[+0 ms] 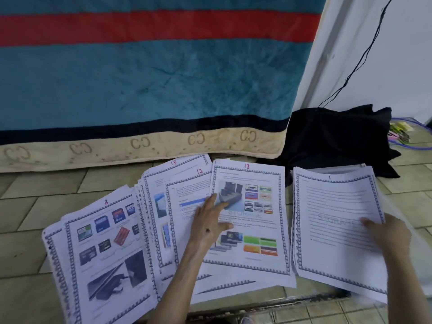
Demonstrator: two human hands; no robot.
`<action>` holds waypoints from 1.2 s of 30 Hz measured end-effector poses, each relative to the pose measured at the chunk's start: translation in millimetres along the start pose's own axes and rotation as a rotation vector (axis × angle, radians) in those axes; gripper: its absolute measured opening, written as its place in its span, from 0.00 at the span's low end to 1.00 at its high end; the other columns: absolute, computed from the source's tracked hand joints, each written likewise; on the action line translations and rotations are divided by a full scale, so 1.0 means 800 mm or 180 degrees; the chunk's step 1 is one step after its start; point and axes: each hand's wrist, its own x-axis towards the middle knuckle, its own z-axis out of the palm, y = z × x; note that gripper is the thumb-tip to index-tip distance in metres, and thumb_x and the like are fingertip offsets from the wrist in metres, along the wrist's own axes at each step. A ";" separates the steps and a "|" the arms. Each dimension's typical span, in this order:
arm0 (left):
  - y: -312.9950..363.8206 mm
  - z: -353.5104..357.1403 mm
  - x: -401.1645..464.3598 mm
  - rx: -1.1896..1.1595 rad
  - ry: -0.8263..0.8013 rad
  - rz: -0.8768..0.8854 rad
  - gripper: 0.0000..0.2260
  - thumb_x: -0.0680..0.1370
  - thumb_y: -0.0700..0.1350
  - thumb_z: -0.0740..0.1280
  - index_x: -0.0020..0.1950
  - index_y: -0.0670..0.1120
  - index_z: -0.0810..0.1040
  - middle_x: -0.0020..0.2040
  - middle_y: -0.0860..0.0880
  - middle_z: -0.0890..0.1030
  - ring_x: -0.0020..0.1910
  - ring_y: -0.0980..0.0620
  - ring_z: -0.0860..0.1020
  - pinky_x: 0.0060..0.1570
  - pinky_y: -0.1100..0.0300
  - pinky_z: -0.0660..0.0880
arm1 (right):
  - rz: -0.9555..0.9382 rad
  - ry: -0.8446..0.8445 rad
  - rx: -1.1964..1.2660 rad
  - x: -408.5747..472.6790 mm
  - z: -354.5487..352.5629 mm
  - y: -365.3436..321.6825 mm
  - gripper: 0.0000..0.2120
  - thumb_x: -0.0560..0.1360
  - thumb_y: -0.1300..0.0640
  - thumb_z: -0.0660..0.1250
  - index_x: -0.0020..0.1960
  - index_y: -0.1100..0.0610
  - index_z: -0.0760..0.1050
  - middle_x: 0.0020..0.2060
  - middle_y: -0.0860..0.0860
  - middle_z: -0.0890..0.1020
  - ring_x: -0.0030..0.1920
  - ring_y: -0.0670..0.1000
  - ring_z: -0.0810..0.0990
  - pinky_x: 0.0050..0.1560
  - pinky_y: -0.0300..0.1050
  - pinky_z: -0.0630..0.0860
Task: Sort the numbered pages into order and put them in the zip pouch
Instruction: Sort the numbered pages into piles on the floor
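**Sorting barely begun, pouch not yet in play**

The pages lie fanned over the tiled floor (28,242) in loose heaps, and the order is far from made. Page 8 (105,251) tops the heap on the left; behind it page 15 (177,170) and page 12 (187,190) overlap, with page 13 (254,220) lying over them. Page 1 (336,223) heads a separate stack on the right, which looks to me like the start of the ordered pile. So 1 seems placed, and the rest, judging by 8, 15, 12 and 13 showing side by side, is left to sort.

The left hand (208,223) lies flat with fingers spread, pressing on pages 12 and 13 where they overlap, pinching nothing. The right hand (385,232) rests at the right edge of page 1; its thumb is on the sheet and a blurred sheet edge rises beside it, but whether the fingers pinch it I cannot tell.

I cannot pick out the zip pouch for certain; a pale edge shows just behind the page 1 stack, too little to name.

Room is tight. The blanket (140,90) hangs close behind the papers, a black bag (336,136) sits just behind page 1, and a dark floor joint (280,302) runs beneath the near edges. Open tile lies to the far left.
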 end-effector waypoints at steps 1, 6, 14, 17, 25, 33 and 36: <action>-0.004 -0.003 0.001 -0.0079 -0.0022 0.0031 0.30 0.75 0.51 0.67 0.74 0.52 0.60 0.78 0.49 0.47 0.77 0.51 0.45 0.74 0.49 0.44 | 0.0022 0.0111 -0.0050 -0.002 0.004 -0.003 0.17 0.74 0.62 0.68 0.57 0.72 0.71 0.48 0.68 0.78 0.44 0.62 0.73 0.47 0.53 0.69; 0.000 0.005 -0.004 -0.0250 -0.0016 0.0181 0.30 0.76 0.50 0.67 0.75 0.51 0.60 0.78 0.50 0.47 0.77 0.53 0.44 0.74 0.51 0.42 | -0.0662 0.1040 -0.0186 -0.033 0.046 -0.056 0.28 0.74 0.61 0.67 0.71 0.64 0.60 0.67 0.69 0.65 0.67 0.68 0.63 0.63 0.65 0.62; -0.041 -0.033 -0.035 -0.1119 0.2269 -0.0759 0.16 0.79 0.36 0.58 0.67 0.46 0.71 0.75 0.46 0.59 0.75 0.48 0.57 0.69 0.60 0.60 | -0.4050 -0.1200 -0.0887 -0.213 0.212 -0.144 0.25 0.80 0.40 0.42 0.70 0.46 0.65 0.68 0.54 0.72 0.70 0.59 0.67 0.69 0.56 0.54; -0.077 -0.066 -0.050 -0.0939 0.2171 -0.2117 0.20 0.79 0.39 0.59 0.72 0.44 0.63 0.75 0.40 0.58 0.74 0.41 0.57 0.69 0.49 0.60 | -0.4187 -0.1411 -0.1352 -0.240 0.241 -0.146 0.24 0.80 0.37 0.42 0.71 0.42 0.62 0.71 0.50 0.69 0.72 0.57 0.60 0.73 0.59 0.46; -0.098 -0.103 -0.049 -0.2353 0.1778 -0.2326 0.23 0.76 0.43 0.67 0.69 0.39 0.66 0.67 0.41 0.73 0.65 0.42 0.72 0.60 0.56 0.68 | -0.4001 -0.1501 -0.1512 -0.237 0.245 -0.150 0.35 0.68 0.32 0.27 0.74 0.40 0.39 0.71 0.41 0.35 0.73 0.50 0.30 0.67 0.53 0.23; -0.159 -0.112 -0.078 -0.3267 0.2461 -0.2454 0.26 0.71 0.36 0.72 0.67 0.40 0.68 0.62 0.41 0.77 0.59 0.43 0.77 0.57 0.53 0.73 | -0.3857 -0.1154 -0.1458 -0.239 0.253 -0.154 0.32 0.75 0.36 0.33 0.75 0.46 0.50 0.75 0.48 0.48 0.75 0.54 0.39 0.71 0.56 0.28; -0.165 -0.112 -0.084 -0.3193 0.2091 -0.2522 0.18 0.72 0.38 0.72 0.61 0.39 0.76 0.58 0.40 0.80 0.55 0.42 0.78 0.55 0.55 0.73 | -0.4078 -0.0851 -0.1294 -0.261 0.253 -0.168 0.24 0.79 0.45 0.46 0.71 0.50 0.66 0.71 0.53 0.68 0.73 0.56 0.57 0.70 0.56 0.42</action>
